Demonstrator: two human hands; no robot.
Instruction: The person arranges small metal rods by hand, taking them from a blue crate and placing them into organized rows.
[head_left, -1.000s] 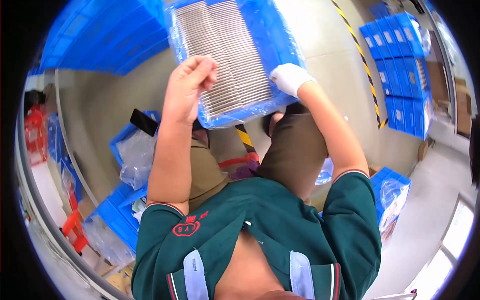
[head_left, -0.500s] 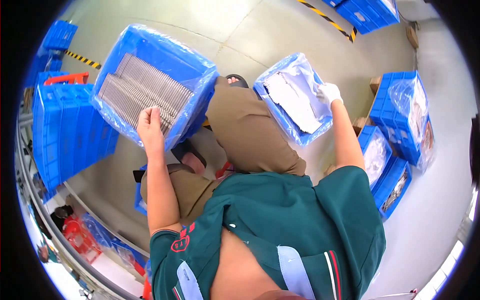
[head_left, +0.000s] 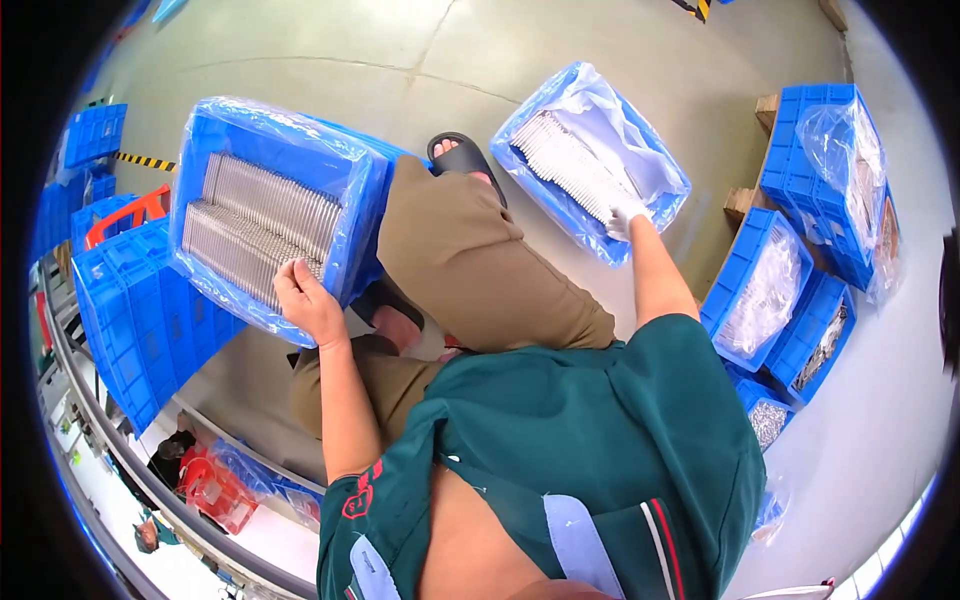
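Observation:
A blue bin point(head_left: 352, 200) lined with clear plastic stands at the left, holding two packed rows of thin silvery metal pieces point(head_left: 262, 215). My bare left hand point(head_left: 310, 303) is at the near right end of those rows, its fingers curled and thumb close to them; whatever is between them cannot be made out. On the right, a smaller blue bin point(head_left: 668, 200) with a plastic liner and white sheet point(head_left: 625, 140) contains a slanting row of similar pieces point(head_left: 565, 160). My right hand point(head_left: 626, 214), in a white glove, reaches to the near end of that row, fingertips mostly hidden.
Stacked blue crates point(head_left: 150, 310) with a red handle point(head_left: 130, 215) stand at the far left, above a metal rail point(head_left: 130, 475). More blue crates point(head_left: 815, 190) with bagged parts line the right wall. My knee point(head_left: 450, 250) and sandalled foot point(head_left: 465, 158) lie between the bins.
My right hand has moved from the right bin's far side, by the white sheet, to the near end of its row. My left hand stays at its row's end. The view has shifted.

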